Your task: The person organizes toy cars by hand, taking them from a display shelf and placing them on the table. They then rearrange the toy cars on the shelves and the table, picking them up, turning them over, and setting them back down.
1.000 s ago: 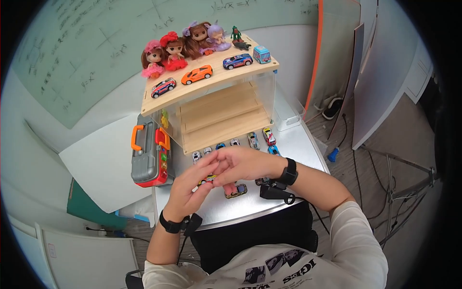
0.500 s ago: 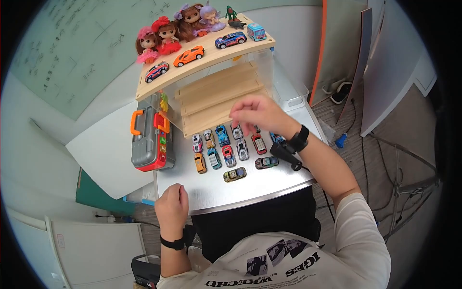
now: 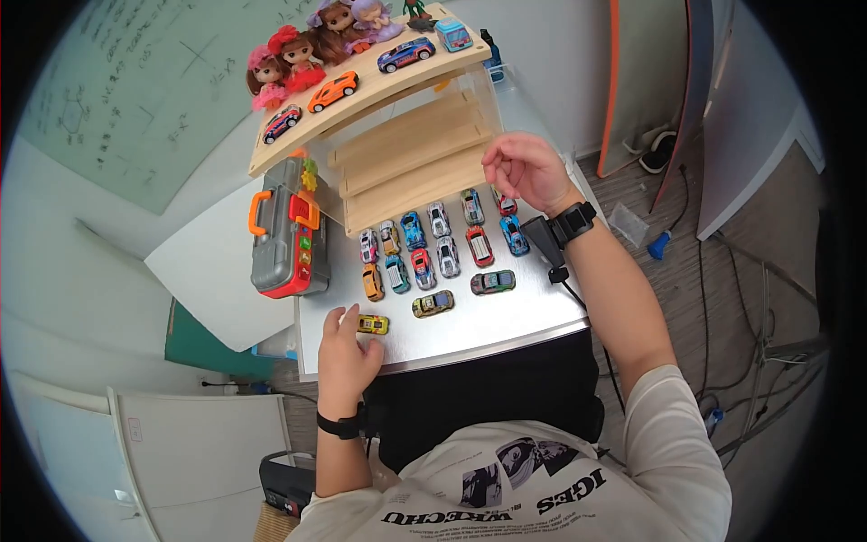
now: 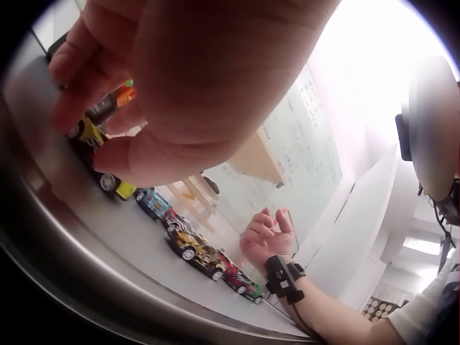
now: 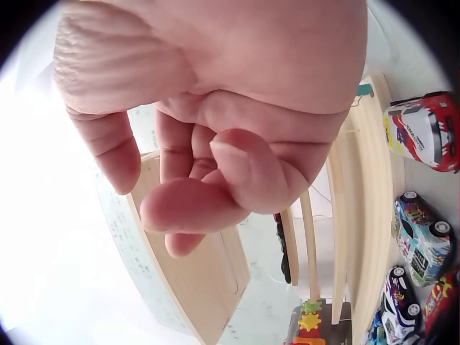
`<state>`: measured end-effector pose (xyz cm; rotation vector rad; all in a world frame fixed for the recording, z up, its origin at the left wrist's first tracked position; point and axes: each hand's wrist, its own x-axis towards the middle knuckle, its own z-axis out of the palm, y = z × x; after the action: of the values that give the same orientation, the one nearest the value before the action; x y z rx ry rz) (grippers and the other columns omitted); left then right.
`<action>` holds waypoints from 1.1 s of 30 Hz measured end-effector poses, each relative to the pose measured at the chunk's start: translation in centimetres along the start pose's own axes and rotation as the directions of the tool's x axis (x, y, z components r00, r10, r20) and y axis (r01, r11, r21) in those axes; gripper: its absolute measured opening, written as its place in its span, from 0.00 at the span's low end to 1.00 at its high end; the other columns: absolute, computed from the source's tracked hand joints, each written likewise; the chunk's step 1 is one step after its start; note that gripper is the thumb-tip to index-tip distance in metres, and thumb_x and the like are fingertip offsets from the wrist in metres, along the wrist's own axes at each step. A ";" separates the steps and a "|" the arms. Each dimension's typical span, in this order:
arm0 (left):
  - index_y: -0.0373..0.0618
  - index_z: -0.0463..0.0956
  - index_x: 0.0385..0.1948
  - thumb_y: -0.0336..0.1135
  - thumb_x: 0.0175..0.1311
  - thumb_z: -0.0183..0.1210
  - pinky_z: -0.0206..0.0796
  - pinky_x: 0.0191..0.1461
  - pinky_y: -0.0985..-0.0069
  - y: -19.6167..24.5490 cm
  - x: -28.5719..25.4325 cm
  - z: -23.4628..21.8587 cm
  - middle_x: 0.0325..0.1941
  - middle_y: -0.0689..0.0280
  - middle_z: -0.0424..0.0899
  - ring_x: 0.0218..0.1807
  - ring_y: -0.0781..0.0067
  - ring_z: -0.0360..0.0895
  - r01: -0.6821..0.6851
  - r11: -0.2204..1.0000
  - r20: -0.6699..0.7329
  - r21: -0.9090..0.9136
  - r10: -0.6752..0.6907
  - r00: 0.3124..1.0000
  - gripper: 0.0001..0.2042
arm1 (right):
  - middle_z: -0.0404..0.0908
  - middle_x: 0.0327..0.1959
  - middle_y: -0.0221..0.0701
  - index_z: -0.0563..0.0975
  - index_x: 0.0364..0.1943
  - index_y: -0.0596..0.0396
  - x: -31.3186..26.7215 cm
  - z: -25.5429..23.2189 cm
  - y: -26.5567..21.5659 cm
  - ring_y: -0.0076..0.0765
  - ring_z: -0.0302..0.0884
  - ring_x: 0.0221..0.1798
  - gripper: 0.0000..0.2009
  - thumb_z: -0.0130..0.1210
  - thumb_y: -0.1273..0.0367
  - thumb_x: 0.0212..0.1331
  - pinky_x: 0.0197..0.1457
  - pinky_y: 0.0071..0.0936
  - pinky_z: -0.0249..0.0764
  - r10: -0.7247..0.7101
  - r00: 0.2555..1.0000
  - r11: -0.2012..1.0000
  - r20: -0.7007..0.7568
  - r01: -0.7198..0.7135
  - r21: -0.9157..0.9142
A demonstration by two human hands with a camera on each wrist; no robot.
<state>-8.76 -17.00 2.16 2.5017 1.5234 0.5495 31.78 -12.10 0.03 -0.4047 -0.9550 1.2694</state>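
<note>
A small yellow toy car [image 3: 374, 324] rests on the metal table near its front left. Beside it is my left hand [image 3: 348, 361], with fingers left of the car and thumb close to its near side. In the left wrist view, the fingers are spread about the yellow car [image 4: 123, 190]. My right hand [image 3: 535, 173] is raised over the table's right side, fingers loosely bent and holding nothing. Below it sit a red-and-white car [image 3: 505, 200] and a blue car [image 3: 514, 235]. Several more toy cars stand in rows, including an olive one [image 3: 433, 303] and a green one [image 3: 493, 283].
A wooden shelf unit [image 3: 424, 172] with clear sides stands behind the cars. On its top are dolls [image 3: 300, 65], an orange car [image 3: 333, 91] and a small blue bus [image 3: 453, 34]. A grey toolbox [image 3: 280, 239] with orange handles stands at the table's left.
My hands have parted from around the yellow car. The left went down to the front left, where the car now shows on the table; the right moved up and right, uncovering the rows.
</note>
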 end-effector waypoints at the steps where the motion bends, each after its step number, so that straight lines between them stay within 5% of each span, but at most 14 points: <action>1: 0.32 0.79 0.56 0.26 0.55 0.65 0.76 0.38 0.70 -0.7 0.0 0.1 0.49 0.49 0.82 0.29 0.62 0.81 0.004 1.000 0.004 0.010 -0.004 1.000 0.23 | 0.84 0.30 0.44 0.82 0.39 0.67 0.0 0.3 0.0 0.29 0.76 0.19 0.15 0.51 0.67 0.72 0.22 0.22 0.71 0.014 1.000 1.000 0.017 -0.014 -0.018; 3: 0.32 0.79 0.54 0.26 0.57 0.65 0.75 0.37 0.68 -1.9 0.2 0.5 0.46 0.50 0.82 0.27 0.63 0.79 -0.101 0.992 0.004 0.072 0.101 0.995 0.21 | 0.84 0.30 0.44 0.81 0.39 0.67 -0.2 1.3 -0.2 0.29 0.76 0.18 0.14 0.51 0.67 0.70 0.21 0.22 0.71 0.034 0.999 0.998 0.027 -0.032 -0.051; 18: 0.32 0.82 0.48 0.28 0.59 0.69 0.74 0.39 0.62 0.7 1.7 1.3 0.37 0.52 0.82 0.31 0.55 0.80 -0.040 0.997 0.042 -0.072 0.043 0.998 0.16 | 0.85 0.29 0.41 0.82 0.41 0.66 -0.3 2.2 0.0 0.27 0.77 0.20 0.12 0.54 0.68 0.68 0.22 0.21 0.71 0.046 0.998 0.996 0.046 -0.042 -0.076; 33: 0.35 0.82 0.49 0.28 0.59 0.68 0.76 0.42 0.60 1.6 2.1 1.4 0.39 0.52 0.83 0.37 0.48 0.83 -0.091 0.990 0.086 -0.110 0.101 0.991 0.16 | 0.85 0.29 0.40 0.82 0.41 0.66 -0.4 2.1 0.5 0.26 0.77 0.20 0.12 0.54 0.69 0.66 0.22 0.21 0.71 0.083 0.996 0.987 -0.016 -0.084 -0.137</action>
<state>-6.04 -15.80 1.87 2.4926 1.3112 0.5078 29.82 -12.79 0.76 -0.5630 -1.0292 1.2801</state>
